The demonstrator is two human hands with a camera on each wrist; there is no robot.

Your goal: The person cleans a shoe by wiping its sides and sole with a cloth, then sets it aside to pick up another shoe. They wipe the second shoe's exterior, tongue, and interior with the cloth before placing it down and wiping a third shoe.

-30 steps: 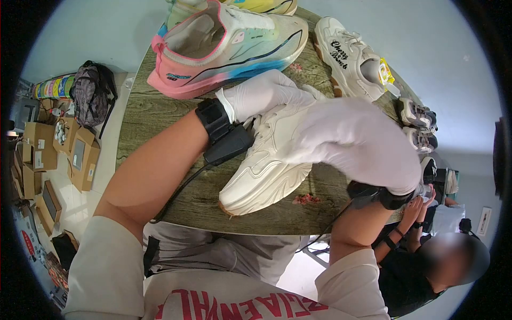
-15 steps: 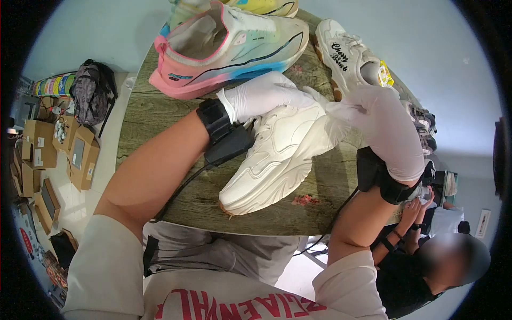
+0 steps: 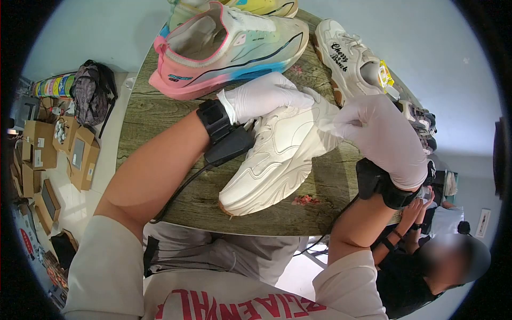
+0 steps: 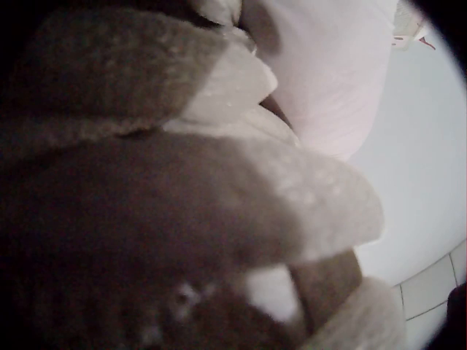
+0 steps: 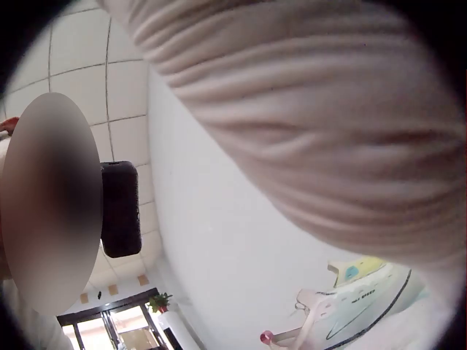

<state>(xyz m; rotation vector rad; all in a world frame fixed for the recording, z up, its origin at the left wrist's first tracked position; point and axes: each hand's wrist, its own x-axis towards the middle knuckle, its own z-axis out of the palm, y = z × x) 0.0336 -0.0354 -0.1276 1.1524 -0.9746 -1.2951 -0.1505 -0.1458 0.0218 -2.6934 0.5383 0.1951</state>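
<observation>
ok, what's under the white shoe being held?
Wood-grain tabletop shows around the white shoe, with a reddish floral patch beside it. Anything directly beneath is covered; can't tell whether the shoe touches down.

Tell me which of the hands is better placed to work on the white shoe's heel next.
Probably the right hand: it is at the heel end of the white shoe, while the left hand, across the shoe, seems to be steadying it.

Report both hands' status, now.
Left hand: closed, holding the white shoe.
Right hand: fingers bent at the shoe's heel end; whether they grip anything cannot be told.
</observation>
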